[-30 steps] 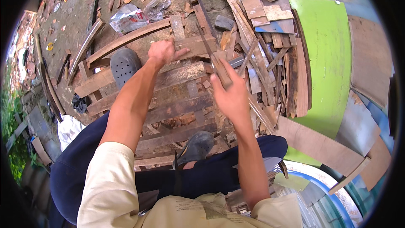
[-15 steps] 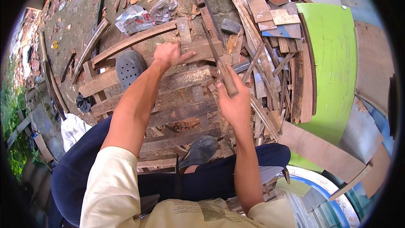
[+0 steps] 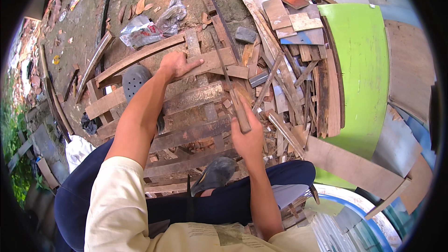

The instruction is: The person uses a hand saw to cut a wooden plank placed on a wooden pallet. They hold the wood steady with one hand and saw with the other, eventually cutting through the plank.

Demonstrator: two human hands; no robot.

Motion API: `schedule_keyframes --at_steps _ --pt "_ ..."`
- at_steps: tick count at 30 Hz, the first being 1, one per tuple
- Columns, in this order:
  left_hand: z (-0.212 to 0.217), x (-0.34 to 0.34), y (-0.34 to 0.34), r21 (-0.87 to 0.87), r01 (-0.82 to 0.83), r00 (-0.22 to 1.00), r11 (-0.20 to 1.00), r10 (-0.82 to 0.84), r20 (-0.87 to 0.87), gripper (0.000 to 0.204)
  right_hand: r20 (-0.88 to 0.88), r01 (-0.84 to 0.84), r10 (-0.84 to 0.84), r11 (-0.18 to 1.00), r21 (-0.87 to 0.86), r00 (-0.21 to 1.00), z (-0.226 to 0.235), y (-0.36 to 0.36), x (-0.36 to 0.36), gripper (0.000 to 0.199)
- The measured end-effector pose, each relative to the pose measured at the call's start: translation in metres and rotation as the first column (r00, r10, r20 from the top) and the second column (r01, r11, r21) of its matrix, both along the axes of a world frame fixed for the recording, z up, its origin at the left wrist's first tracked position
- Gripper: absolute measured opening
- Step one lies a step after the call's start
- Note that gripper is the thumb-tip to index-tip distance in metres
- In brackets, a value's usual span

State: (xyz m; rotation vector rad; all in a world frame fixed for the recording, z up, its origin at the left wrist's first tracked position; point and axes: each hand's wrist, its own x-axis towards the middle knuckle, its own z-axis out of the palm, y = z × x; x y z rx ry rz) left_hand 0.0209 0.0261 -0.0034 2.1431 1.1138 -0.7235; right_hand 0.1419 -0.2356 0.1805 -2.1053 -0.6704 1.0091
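My right hand is closed around the wooden handle of what looks like a handsaw. Its narrow dark blade shows edge-on, pointing away from me and crossing the right end of a wooden plank; whether it touches the wood I cannot tell. My left hand presses down on that plank left of the blade, thumb stretched along it, other fingers partly hidden. The plank rests across a slatted wooden pallet. A shorter wood piece lies at an angle beside the plank's right end.
My left clog stands on the slats; the right clog is nearer me. Scrap wood is heaped on the right, beside a green panel. Plastic bags, dry leaves and a grey block lie beyond.
My right hand has drawn the saw back toward me and slightly left. The view has shifted, so the scene sits further left. My left hand stays on the plank.
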Motion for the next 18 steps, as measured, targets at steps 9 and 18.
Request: schedule_keyframes --at_steps 9,18 --pt "-0.005 0.007 -0.024 0.179 -0.329 0.942 0.927 0.336 -0.012 0.091 -0.006 -0.052 0.052 0.998 0.018 0.999 0.003 0.008 0.004 0.060" --pt "-0.005 0.016 -0.024 0.200 -0.308 0.949 0.930 0.315 -0.001 0.084 0.020 -0.055 0.054 0.997 0.055 0.998 -0.047 0.043 0.016 0.061"
